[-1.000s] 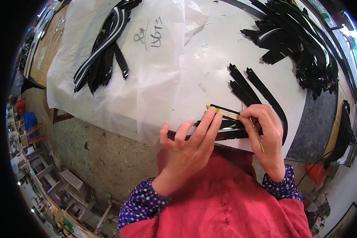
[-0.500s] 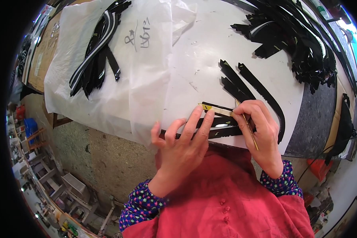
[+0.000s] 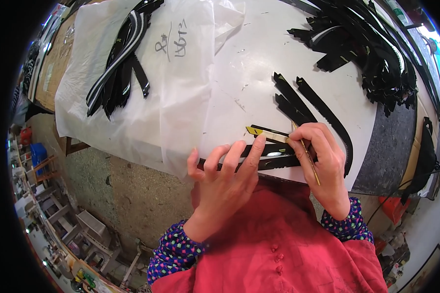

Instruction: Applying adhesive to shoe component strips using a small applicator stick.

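Note:
My left hand (image 3: 227, 171) lies over the near edge of the table with its fingers spread. Its rightmost fingertip touches a narrow cream strip (image 3: 275, 136) with a yellow, pointed end. In my right hand (image 3: 322, 161) a thin golden stick (image 3: 311, 164) is pinched, slanting across the fingers. The same fingertips are at the right end of the cream strip. Below it, several black strips (image 3: 280, 163) lie partly under both hands. Beyond the right hand are longer black strips (image 3: 327, 111), one of them curved.
A heap of black strips (image 3: 386, 68) fills the far right. Another bundle (image 3: 120, 68) rests on the white translucent sheet (image 3: 181, 97) at the left, which bears handwriting. A dark board (image 3: 376, 151) borders the white tabletop (image 3: 249, 88) on the right.
One finger of my left hand has drawn back from the yellow end of the cream strip, leaving its point uncovered. My right hand keeps its hold on the stick.

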Demonstrator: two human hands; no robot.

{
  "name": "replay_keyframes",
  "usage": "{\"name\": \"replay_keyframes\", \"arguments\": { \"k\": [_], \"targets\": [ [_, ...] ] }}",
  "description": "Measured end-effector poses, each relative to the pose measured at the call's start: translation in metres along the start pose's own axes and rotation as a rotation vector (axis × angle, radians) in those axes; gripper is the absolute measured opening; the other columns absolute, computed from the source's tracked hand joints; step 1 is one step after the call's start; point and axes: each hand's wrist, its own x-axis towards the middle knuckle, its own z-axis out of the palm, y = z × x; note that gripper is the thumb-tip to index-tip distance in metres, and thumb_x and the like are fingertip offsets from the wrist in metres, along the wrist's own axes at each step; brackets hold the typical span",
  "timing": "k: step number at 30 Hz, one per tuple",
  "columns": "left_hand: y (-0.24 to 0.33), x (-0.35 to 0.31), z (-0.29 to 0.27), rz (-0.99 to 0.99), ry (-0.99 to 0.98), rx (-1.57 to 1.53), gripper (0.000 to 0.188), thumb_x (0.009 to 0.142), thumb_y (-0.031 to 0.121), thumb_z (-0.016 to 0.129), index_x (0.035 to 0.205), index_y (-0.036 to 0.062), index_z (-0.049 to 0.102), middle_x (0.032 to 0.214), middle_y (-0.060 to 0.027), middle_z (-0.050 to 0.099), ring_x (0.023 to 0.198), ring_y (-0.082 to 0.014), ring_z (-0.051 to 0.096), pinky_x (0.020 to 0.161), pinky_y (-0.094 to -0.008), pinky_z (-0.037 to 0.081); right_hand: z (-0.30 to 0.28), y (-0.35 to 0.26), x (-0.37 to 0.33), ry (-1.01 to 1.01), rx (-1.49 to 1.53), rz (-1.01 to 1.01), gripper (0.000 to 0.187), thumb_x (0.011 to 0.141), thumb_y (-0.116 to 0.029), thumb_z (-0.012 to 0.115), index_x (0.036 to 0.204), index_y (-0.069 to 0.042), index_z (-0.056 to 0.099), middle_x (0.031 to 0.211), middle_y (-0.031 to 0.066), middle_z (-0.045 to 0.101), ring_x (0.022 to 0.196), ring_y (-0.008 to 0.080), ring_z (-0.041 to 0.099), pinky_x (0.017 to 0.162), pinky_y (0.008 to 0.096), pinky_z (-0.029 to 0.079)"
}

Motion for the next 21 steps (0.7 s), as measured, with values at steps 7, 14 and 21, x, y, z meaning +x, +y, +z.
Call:
{"name": "replay_keyframes", "arguments": {
  "k": [7, 14, 21],
  "targets": [
    [0.0015, 0.0028, -0.0014, 0.007, -0.009, 0.022, 0.052, 0.089, 0.020, 0.064, 0.140, 0.0285, 0.062, 0.143, 0.0109, 0.052, 0.120, -0.0156, 0.042, 0.115, -0.0490, 0.016, -0.0001, 0.0014, 0.0004, -0.001, -0.008, -0.009, 0.018, 0.088, 0.010, 0.067, 0.103, 0.001, 0.061, 0.095, 0.0136, 0.061, 0.078, 0.0279, 0.062, 0.067, 0.0352, 0.051],
    [-0.0006, 0.0015, 0.0022, 0.013, 0.000, 0.069, 0.052, 0.088, 0.029, 0.063, 0.140, 0.0299, 0.061, 0.147, 0.0173, 0.050, 0.117, -0.0140, 0.042, 0.112, -0.0501, 0.019, -0.0007, -0.0008, 0.0007, -0.009, 0.001, 0.020, 0.017, 0.089, 0.009, 0.067, 0.103, 0.001, 0.061, 0.094, 0.0133, 0.061, 0.078, 0.0271, 0.062, 0.066, 0.0345, 0.051],
    [-0.0005, 0.0015, 0.0048, 0.011, 0.038, 0.061, 0.050, 0.088, 0.028, 0.063, 0.138, 0.0288, 0.061, 0.146, 0.0167, 0.051, 0.116, -0.0140, 0.042, 0.112, -0.0499, 0.018, -0.0007, -0.0016, -0.0002, -0.011, 0.002, 0.038, 0.017, 0.089, 0.009, 0.066, 0.103, 0.000, 0.062, 0.095, 0.0129, 0.061, 0.076, 0.0257, 0.062, 0.065, 0.0331, 0.051]
  ]
}}
